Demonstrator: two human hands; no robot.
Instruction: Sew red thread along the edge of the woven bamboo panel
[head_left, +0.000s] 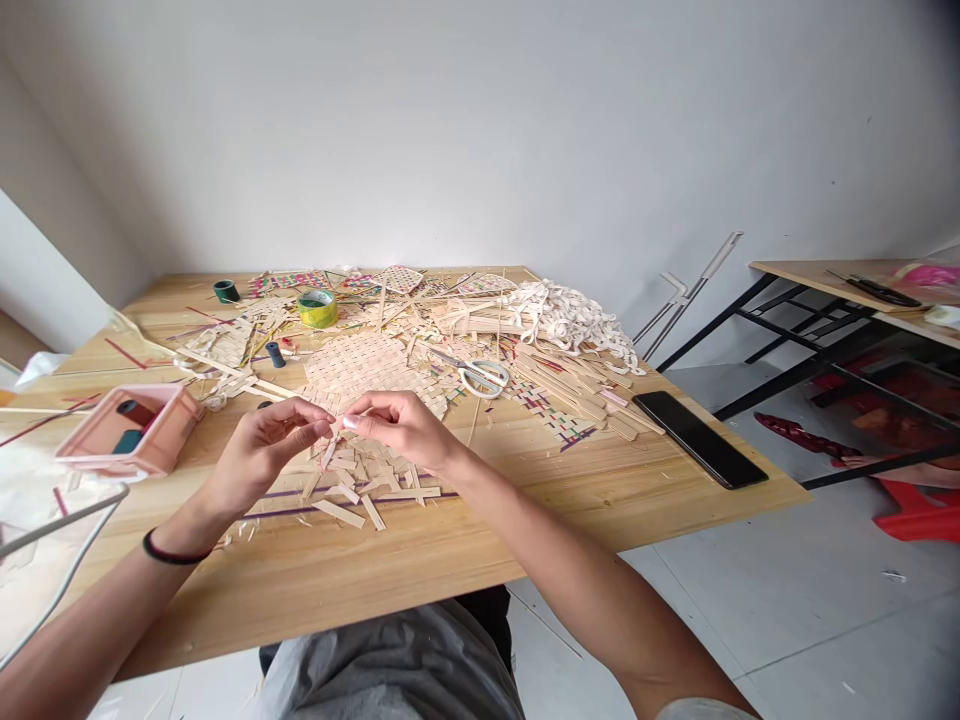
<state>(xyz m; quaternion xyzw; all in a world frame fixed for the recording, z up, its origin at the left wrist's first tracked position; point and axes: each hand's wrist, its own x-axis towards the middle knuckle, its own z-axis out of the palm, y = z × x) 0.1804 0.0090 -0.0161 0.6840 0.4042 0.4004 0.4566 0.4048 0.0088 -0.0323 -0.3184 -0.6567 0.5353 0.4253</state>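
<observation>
My left hand (277,440) and my right hand (397,425) meet fingertip to fingertip above the table, both closed in a pinch. Whatever lies between the fingertips is too small to make out. Below them is a loose heap of short, pale wooden strips (341,513). Just behind the hands lies a round-edged woven mat (360,360) of pale strips, partly hidden by my right hand. White-handled scissors (484,377) rest to the right of the mat. A dark thread spool (275,354) stands to its left.
A pink basket (180,425) with spools stands at the left. Green-yellow tape (318,309) and a green spool (225,291) are farther back. White cord (570,325) is piled at the back right. A black phone (697,438) lies by the right edge. Another table (825,275) stands beyond.
</observation>
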